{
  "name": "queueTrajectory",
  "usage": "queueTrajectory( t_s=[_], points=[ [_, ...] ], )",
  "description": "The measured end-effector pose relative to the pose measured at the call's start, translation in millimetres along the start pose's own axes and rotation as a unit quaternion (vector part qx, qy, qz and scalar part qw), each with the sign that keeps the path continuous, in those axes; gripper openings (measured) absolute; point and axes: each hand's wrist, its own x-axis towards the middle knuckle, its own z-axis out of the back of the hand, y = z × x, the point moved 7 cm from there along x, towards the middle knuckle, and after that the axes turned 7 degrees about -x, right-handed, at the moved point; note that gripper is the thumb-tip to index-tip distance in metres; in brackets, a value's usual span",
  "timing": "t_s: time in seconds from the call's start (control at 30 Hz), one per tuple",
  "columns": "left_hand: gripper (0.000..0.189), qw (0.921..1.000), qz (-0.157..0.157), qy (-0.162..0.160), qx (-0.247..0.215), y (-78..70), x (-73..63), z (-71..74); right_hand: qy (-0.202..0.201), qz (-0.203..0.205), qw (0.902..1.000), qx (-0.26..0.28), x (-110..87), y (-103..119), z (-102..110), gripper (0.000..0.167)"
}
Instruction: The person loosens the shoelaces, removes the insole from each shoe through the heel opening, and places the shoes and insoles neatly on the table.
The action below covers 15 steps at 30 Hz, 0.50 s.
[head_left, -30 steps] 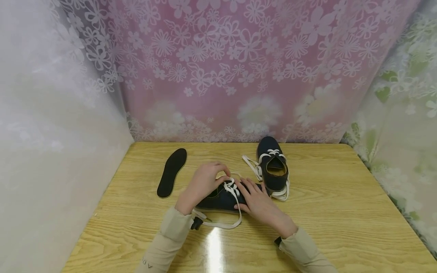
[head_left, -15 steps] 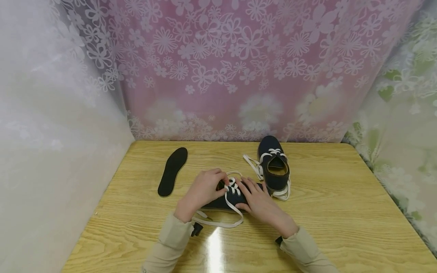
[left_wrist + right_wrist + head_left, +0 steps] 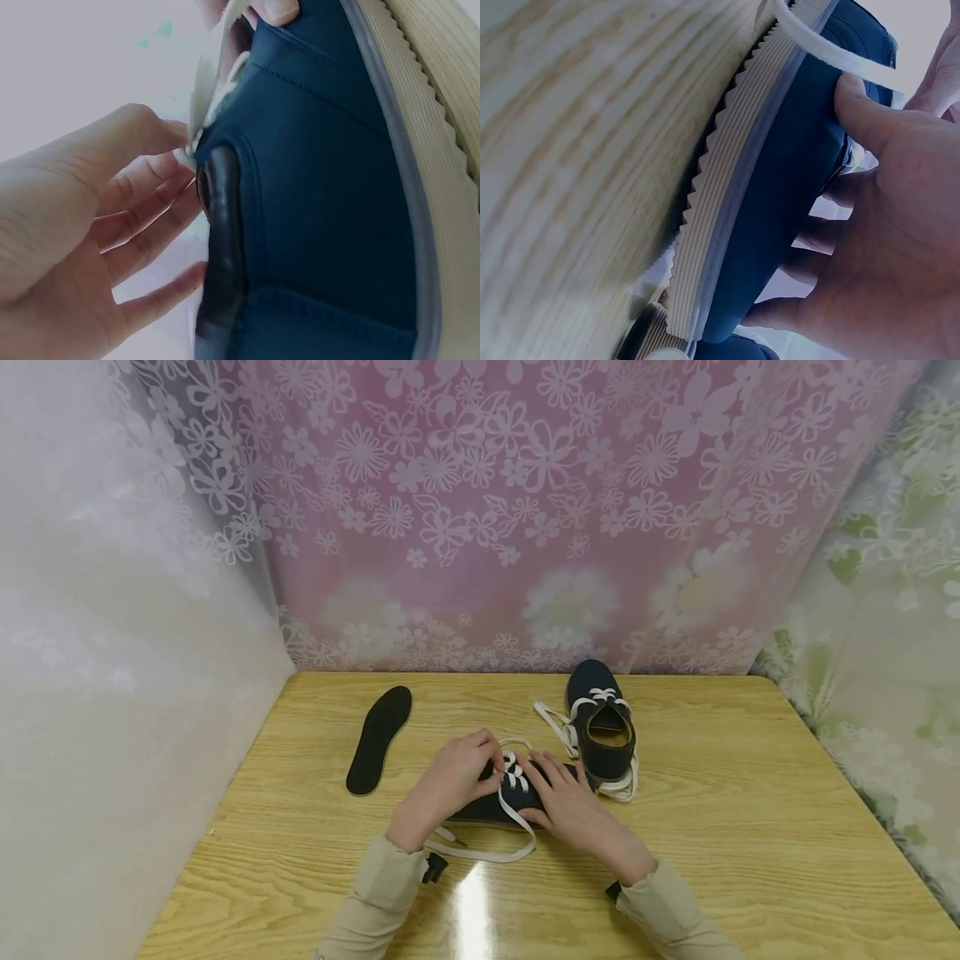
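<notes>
A dark navy sneaker [image 3: 480, 810] with a pale ridged sole stands sideways on the table, its toe to the right. My left hand [image 3: 450, 777] is over the shoe's opening, thumb and forefinger pinching the white shoelace [image 3: 206, 86] at the top of the eyelets; its other fingers are spread along the collar. My right hand [image 3: 570, 806] holds the front of the sneaker, thumb [image 3: 862, 109] against the near side and fingers across the top. One loose lace end loops on the wood in front of the shoe.
A matching laced sneaker [image 3: 592, 681] stands behind to the right, toe away, its laces trailing beside it. To the left lies a black insole [image 3: 378, 739]. Floral curtains [image 3: 480, 527] hang around the wooden table [image 3: 750, 827].
My left hand has come down slightly and closer to the eyelets, and the lace there sits tidier. The front loop has shifted a little. My right hand stays in place on the sneaker.
</notes>
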Motion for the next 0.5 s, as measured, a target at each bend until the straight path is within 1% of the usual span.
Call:
queueTrajectory(
  t_s=[0.1, 0.17, 0.3, 0.37, 0.43, 0.5],
  points=[
    [0.005, 1.0, 0.006, 0.0, 0.003, 1.8, -0.5, 1.4, -0.005, 0.002, 1.0, 0.0, 0.5, 0.5, -0.3, 0.077],
    [0.005, 0.9999, 0.001, 0.004, 0.016, -0.5, -0.2, 1.9, -0.003, 0.0, 1.0, 0.002, 0.7, 0.3, -0.7, 0.077],
    [0.005, 0.9984, -0.018, 0.03, 0.044, -11.0, 1.5, -2.4, 0.006, -0.006, 0.9999, 0.007, -0.2, -0.9, -0.5, 0.077],
    [0.006, 0.9974, -0.022, 0.042, 0.055, -14.8, 1.9, -4.6, 0.012, -0.008, 0.9999, 0.007, -0.4, -1.0, -0.3, 0.077],
    [0.006, 0.9979, -0.016, 0.046, 0.043, -15.6, 2.0, -4.7, 0.015, -0.009, 0.9998, 0.008, -0.2, -0.7, -0.1, 0.077],
    [0.006, 0.9991, -0.004, 0.038, 0.016, -12.3, 1.6, -2.2, 0.016, -0.009, 0.9998, 0.011, 0.1, -0.2, 0.1, 0.077]
  ],
)
